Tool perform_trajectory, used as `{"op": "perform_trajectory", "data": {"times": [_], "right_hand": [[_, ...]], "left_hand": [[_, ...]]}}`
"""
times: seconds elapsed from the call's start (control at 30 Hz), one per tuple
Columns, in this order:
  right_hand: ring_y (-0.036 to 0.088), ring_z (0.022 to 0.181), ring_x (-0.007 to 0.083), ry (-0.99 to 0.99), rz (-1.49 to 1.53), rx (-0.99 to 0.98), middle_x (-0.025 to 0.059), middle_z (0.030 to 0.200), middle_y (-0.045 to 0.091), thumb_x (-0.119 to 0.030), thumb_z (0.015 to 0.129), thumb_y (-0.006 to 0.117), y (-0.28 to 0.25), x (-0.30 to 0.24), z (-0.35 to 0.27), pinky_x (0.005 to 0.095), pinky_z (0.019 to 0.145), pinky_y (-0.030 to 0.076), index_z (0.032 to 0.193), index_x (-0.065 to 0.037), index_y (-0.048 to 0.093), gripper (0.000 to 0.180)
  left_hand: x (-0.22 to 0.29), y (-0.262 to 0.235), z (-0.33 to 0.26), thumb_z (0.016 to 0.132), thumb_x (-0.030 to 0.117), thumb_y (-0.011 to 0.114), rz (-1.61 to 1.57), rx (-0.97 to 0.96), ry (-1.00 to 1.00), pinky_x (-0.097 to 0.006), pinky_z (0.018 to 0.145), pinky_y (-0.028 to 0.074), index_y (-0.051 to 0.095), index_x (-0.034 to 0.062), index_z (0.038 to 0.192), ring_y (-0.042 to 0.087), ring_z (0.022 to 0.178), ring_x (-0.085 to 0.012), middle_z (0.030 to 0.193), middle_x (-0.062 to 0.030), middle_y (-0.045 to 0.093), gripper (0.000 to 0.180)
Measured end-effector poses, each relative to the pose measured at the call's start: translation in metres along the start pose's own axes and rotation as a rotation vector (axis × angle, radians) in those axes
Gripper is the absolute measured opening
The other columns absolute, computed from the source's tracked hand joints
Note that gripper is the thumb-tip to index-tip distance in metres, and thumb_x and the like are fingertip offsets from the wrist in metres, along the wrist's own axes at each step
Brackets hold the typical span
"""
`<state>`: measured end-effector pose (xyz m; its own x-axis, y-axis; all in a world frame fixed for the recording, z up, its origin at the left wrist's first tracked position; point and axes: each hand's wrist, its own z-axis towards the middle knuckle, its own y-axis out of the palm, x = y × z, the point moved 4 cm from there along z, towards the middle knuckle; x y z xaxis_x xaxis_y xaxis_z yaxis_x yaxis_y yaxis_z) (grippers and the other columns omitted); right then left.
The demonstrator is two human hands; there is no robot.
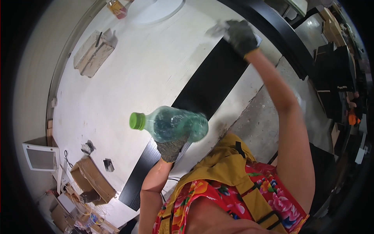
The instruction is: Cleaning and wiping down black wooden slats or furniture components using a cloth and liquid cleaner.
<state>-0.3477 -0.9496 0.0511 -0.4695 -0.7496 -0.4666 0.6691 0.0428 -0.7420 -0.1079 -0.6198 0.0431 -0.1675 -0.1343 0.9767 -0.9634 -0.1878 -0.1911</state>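
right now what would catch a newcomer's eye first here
A clear greenish plastic bottle with a bright green cap lies sideways mid-frame, gripped by the gloved left hand. Farther up, the gloved right hand presses a pale rag on a long black panel lying across the white table.

Clear glossy plastic bottle (175, 124), matt black board (206, 89), rough knit-cloth gloves (239, 36).

clear green-capped bottle (175, 124), grey gloves, black board (210, 84), red floral shirt (233, 199)
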Motion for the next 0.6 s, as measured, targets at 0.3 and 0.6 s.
{"op": "perform_trajectory", "data": {"times": [0.3, 0.6], "right_hand": [[0.054, 0.107, 0.0274, -0.232, -0.313, -0.052, 0.0106, 0.118, 0.056, -0.024, 0.085, 0.055, 0.087, -0.179, -0.069, 0.0451, 0.092, 0.045, 0.13, -0.015, 0.052, 0.046], [0.061, 0.094, 0.0281, 0.167, -0.715, -0.05, 0.0101, 0.107, 0.065, -0.032, 0.093, 0.054, -0.008, 0.014, -0.002, 0.0405, 0.083, 0.045, 0.116, -0.014, 0.062, 0.03]], "left_hand": [[-0.01, -0.008, -0.003, 0.066, 0.011, 0.084, 0.059, 0.117, 0.097, -0.033, 0.087, 0.05, 0.053, 0.0063, 0.117, 0.061, 0.096, -0.0198, 0.107, -0.0073, 0.062, 0.06], [0.024, 0.0, 0.005, 0.063, 0.021, 0.086, 0.379, 0.079, 0.145, -0.037, 0.086, 0.051, 0.057, 0.0086, 0.119, 0.064, 0.097, -0.0247, 0.106, -0.0076, 0.065, 0.064]]}}
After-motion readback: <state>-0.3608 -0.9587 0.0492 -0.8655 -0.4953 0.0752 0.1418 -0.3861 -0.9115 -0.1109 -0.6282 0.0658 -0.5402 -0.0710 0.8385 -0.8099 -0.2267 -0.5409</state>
